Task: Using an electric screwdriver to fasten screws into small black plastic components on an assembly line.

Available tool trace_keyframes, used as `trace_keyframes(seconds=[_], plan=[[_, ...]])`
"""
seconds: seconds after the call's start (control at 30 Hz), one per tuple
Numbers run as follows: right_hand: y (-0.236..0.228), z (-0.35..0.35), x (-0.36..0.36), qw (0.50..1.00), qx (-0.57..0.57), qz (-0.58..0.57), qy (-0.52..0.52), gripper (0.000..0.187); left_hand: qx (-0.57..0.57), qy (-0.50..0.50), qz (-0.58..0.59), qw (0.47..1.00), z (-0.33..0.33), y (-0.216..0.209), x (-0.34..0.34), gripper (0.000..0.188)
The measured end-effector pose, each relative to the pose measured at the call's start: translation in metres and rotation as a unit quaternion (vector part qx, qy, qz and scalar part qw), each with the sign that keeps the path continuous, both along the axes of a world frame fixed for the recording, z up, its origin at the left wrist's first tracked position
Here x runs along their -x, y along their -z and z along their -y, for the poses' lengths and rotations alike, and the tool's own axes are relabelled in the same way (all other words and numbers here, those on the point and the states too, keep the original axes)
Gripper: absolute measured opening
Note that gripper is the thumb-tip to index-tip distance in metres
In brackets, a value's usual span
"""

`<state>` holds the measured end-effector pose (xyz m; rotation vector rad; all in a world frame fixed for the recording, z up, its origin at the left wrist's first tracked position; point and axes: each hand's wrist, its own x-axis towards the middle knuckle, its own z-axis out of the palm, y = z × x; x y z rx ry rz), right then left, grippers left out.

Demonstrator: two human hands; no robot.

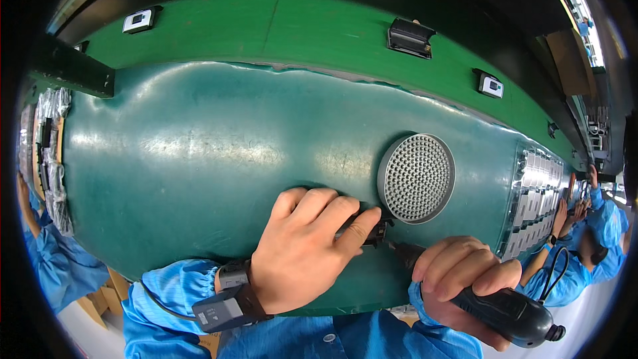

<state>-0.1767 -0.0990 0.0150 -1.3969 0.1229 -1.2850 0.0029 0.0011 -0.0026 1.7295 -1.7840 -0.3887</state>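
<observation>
My left hand (306, 246) presses down on a small black plastic part (375, 231) on the green table mat, its fingers curled over and largely hiding it. In my right hand (462, 272) is a black electric screwdriver (512, 316), gripped around its body. The driver's tip points left at the exposed end of the black part; I cannot tell whether they touch. Just beyond both hands stands a round grey dish (381, 183) with a dimpled plate full of small holes.
A green conveyor belt (319, 33) runs along the far side, carrying a black casing (410, 38) and white-and-black devices (139, 20). Trays of silver-grey parts (531, 206) lie right; wrapped parts (56, 159) lie left. A dark post (80, 66) stands far left. People in blue work at both sides.
</observation>
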Motion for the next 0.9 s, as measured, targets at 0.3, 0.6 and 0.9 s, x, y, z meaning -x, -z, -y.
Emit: trace_keyframes(seconds=[0.3, 0.6, 0.9], plan=[[-0.004, 0.003, 0.002, 1.0, 0.013, 0.008, 0.004, 0.066, 0.002, 0.007, 0.005, 1.0, 0.002, 0.001, 0.001, 0.051], [-0.012, 0.003, 0.014, 0.994, -0.034, -0.062, -0.081, 0.034, 0.015, 0.003, 0.011, 1.0, 0.0, 0.001, -0.002, 0.05], [-0.008, 0.002, 0.001, 0.995, -0.009, -0.014, -0.097, 0.079, 0.012, -0.003, 0.008, 1.0, -0.002, 0.002, -0.001, 0.051]])
